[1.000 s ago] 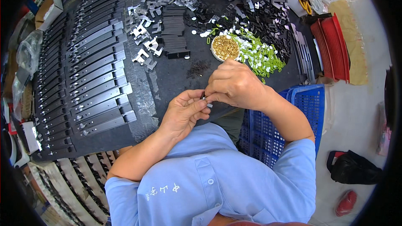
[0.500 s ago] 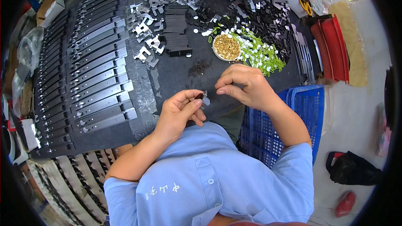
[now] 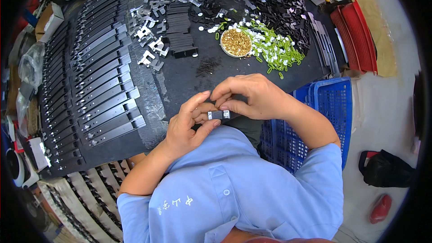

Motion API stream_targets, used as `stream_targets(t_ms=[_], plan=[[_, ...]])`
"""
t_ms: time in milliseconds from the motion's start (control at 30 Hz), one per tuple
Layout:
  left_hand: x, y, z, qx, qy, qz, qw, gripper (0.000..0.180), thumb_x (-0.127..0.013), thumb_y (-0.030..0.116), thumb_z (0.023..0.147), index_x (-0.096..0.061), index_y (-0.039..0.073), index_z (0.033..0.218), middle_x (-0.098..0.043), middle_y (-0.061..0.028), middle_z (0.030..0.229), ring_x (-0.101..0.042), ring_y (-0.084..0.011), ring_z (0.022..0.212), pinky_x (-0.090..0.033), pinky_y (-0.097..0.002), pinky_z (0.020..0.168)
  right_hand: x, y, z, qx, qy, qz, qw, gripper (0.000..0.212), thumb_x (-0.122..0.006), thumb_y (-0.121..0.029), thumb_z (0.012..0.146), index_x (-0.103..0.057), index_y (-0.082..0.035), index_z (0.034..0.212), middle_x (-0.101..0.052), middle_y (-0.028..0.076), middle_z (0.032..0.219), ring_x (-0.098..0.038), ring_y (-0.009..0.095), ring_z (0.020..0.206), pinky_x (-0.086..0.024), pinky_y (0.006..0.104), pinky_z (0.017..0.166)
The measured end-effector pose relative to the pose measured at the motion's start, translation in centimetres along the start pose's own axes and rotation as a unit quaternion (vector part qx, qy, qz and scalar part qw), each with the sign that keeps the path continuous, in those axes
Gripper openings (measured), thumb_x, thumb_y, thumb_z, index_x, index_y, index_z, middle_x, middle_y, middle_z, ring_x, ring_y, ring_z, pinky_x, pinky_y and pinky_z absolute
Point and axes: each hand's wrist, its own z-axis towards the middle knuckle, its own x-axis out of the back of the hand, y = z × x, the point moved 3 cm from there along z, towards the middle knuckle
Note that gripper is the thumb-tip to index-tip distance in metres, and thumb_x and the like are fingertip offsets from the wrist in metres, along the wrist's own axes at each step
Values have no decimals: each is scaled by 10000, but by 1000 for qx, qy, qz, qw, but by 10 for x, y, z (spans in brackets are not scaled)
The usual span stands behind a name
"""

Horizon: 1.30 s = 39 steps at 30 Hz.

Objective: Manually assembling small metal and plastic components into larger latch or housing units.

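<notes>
The left hand [image 3: 186, 123] pinches a small dark-and-silver part [image 3: 216, 115] between thumb and curled fingers; the part lies to its right, long axis running roughly left to right. The right hand [image 3: 252, 98] is nearer its right end, fingertips drawn together there, though I cannot tell whether they grip. Beyond, on the counter [image 3: 180, 81], sit gold-coloured fittings [image 3: 236, 42] and green loops [image 3: 280, 58]

we see a black and silver-grey part [image 3: 217, 115], gold pieces [image 3: 236, 41] in a white bowl [image 3: 228, 54], lime-green loops [image 3: 292, 57], white discs [image 3: 212, 30], a black bench [image 3: 180, 81], a blue latticed basket [image 3: 335, 108], red baskets [image 3: 360, 36] and our light-blue shirt [image 3: 270, 189] with white lettering.
</notes>
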Motion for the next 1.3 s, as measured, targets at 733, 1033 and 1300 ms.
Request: stream_targets(t_ms=[733, 1033, 1300], plan=[[7, 24, 22, -199, 95, 412, 884, 317, -660, -21, 769, -581, -35, 1076, -630, -186, 956, -649, -245, 779, -541, -302, 649, -3, 28, -19, -126, -64, 473, 870, 682, -506, -23, 868, -133, -55, 1438, -498, 133, 1301, -384, 204, 1274, -332, 328, 1016], [12, -7, 13, 203, 83, -429, 876, 228, -488, 108, 920, -502, -9, 1115, -614, -219, 961, -635, -218, 699, -534, -303, 576, 134, 134, 68, -222, 194, -520, 802, 260, -682, -305, 728, -654, -99, 883, -629, 67, 888, -593, 236, 910, -419, 415, 757], [5, -14, 9, 212, 100, -455, 859, 198, -554, 74, 887, -574, 24, 1078, -632, -190, 929, -628, -188, 656, -517, -274, 515, 161, 100, 56, -284, 205, -448, 823, 234, -551, -184, 734, -701, -142, 909, -666, 139, 915, -644, 301, 858, -510, 410, 768]])
